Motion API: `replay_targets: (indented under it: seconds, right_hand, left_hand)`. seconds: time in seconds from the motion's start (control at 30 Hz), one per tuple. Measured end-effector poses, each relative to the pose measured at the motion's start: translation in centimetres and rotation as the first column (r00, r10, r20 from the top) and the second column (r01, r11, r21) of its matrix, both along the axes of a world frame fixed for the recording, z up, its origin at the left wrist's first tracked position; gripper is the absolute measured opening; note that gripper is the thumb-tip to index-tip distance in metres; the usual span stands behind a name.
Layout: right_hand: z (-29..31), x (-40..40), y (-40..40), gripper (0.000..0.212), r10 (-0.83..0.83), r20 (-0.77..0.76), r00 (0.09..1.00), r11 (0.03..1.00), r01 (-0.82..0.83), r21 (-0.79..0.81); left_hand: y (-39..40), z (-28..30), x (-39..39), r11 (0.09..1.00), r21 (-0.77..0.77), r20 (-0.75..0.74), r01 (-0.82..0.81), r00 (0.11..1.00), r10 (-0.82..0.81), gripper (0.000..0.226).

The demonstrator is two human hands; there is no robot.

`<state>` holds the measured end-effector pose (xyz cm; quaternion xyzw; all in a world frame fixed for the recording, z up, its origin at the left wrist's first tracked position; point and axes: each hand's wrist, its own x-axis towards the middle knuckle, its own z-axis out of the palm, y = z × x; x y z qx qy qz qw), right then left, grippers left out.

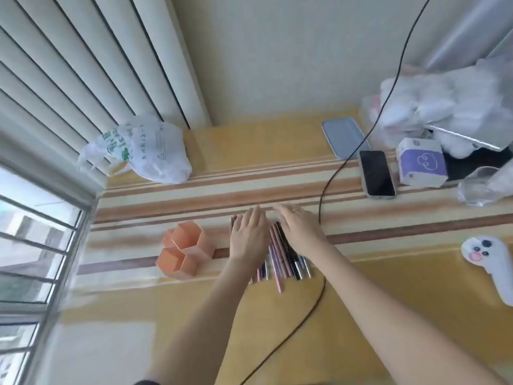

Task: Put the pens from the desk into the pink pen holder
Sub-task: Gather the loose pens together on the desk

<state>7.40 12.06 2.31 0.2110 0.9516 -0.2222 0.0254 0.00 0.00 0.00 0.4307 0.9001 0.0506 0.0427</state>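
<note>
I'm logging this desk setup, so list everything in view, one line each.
pens: a bunch, too overlapped to count, pink, purple, black, lying side by side mid-desk
pen holder: one, pink, hexagonal cells, left of pens
plastic bag: one, white with green print, far left
case: one, grey-blue, far side
phone: one, black screen, right
box: one, white and purple, beside phone
glass: one, clear, far right
controller: one, white, right edge
cable: one, black, crossing desk
left hand: flat on pens
right hand: flat on pens
</note>
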Motion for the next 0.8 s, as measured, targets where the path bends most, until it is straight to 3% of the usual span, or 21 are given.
replay_targets:
  seconds: [0.03, 0.17, 0.23, 0.4, 0.6, 0.7, 0.8]
  right_hand:
    - [-1.3, -0.4, -0.5, 0.040, -0.008, 0.009, 1.000, 1.000, 0.008, -0.011]
    - [-6.2, -1.8, -2.0, 0.042, -0.008, 0.004, 1.000, 1.000, 0.008, 0.030]
    - [-7.8, -2.0, -2.3, 0.043, -0.026, -0.048, 0.999, 0.996, 0.030, 0.084]
    - [-9.4, -2.2, -2.2, 0.044, -0.024, -0.138, 0.990, 0.994, 0.039, 0.106]
    - [-9.8, -2.3, -2.4, 0.045, -0.012, -0.203, 0.979, 0.990, 0.040, 0.132]
    - [-9.3, -1.6, -2.8, 0.049, -0.013, -0.232, 0.973, 0.994, 0.038, 0.104]
    - [-9.3, -1.0, -2.7, 0.048, -0.031, -0.265, 0.964, 0.998, 0.044, 0.043]
  left_hand:
    - [-0.2, -1.6, -0.1, 0.999, 0.024, -0.034, -0.039, 0.999, 0.040, 0.042]
    - [-0.9, -6.1, -0.3, 0.990, 0.083, 0.084, -0.114, 0.991, 0.107, 0.057]
    - [-0.8, -7.2, -0.2, 0.983, 0.151, 0.046, -0.108, 0.994, 0.102, 0.058]
    - [-0.7, -8.6, -0.5, 0.958, 0.282, -0.064, -0.059, 0.995, 0.080, 0.057]
    - [-0.7, -8.6, -0.8, 0.940, 0.340, -0.027, -0.024, 0.999, 0.036, 0.060]
    - [-2.0, -7.9, -0.6, 0.823, 0.563, 0.144, -0.080, 0.990, -0.003, 0.043]
    - [-3.5, -7.2, -0.3, 0.701, 0.692, 0.189, -0.169, 0.981, 0.051, 0.037]
